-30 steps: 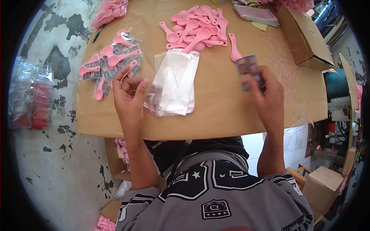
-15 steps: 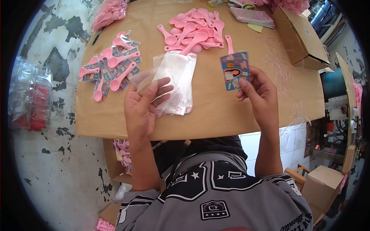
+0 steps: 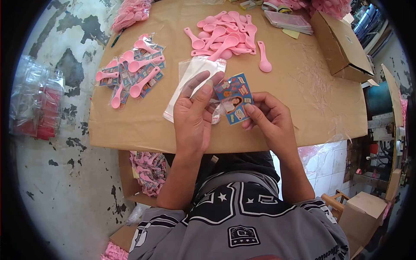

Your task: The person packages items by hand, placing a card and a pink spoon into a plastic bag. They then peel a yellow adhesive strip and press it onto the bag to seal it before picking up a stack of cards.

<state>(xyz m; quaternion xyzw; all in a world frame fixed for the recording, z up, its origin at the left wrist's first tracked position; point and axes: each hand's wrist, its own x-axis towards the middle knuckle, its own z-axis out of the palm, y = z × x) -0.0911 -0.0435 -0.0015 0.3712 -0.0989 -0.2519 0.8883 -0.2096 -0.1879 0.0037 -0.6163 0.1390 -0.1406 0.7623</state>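
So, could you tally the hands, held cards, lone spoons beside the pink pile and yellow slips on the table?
Hands: 2
Held card: 1
Lone spoon: 1
Yellow slip: 1
Total: 5

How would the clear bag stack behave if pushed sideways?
The clear plastic bags are probably floppy: the film looks thin and see-through, so edges may buckle. Likely slippery too: the surface is glossy, and with edges already out of line, upper layers may slide over lower ones.
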